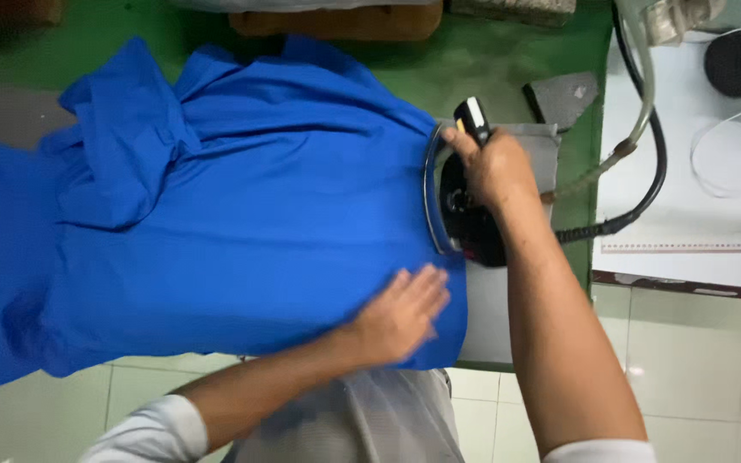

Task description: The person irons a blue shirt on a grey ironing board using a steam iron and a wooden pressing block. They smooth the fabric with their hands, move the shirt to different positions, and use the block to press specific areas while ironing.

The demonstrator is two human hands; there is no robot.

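Observation:
A bright blue shirt (242, 214) lies spread over a green ironing table (490, 60), its collar end bunched at the far left. My left hand (400, 313) lies flat on the shirt's near right corner, fingers apart. My right hand (490, 163) grips the handle of a black steam iron (460, 225). The iron rests at the shirt's right edge, partly on a grey pad (551, 146).
A black cable (645, 189) and a pale hose (636, 103) run from the iron toward the upper right. A grey block (562, 96) sits beside the pad. To the right stands a white table (688, 171) with a round black base (736, 62). Pale floor tiles (696, 369) lie below.

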